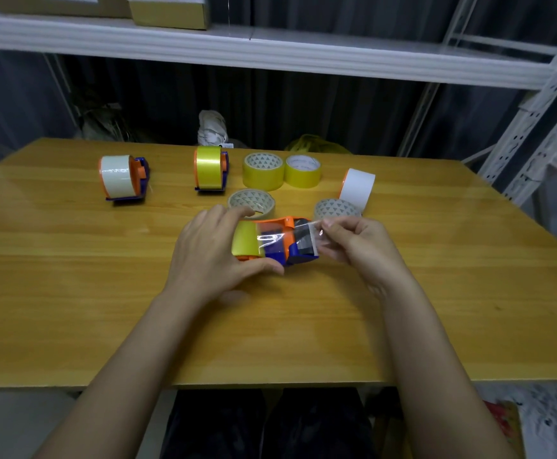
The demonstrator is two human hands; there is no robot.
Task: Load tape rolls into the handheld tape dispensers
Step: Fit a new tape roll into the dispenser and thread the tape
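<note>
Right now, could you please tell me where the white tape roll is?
In the head view, the white tape roll stands on edge at the table's far right, behind a clear roll.

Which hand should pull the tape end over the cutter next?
Right. The right hand already pinches the loose tape end at the cutter side, while the left hand grips the dispenser and steadies it.

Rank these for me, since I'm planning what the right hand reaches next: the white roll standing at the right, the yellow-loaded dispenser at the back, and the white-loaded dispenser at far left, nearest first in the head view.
From the right hand:
1. White roll, just behind it, right side.
2. Yellow-loaded dispenser, back centre.
3. White-loaded dispenser, far left.
</note>
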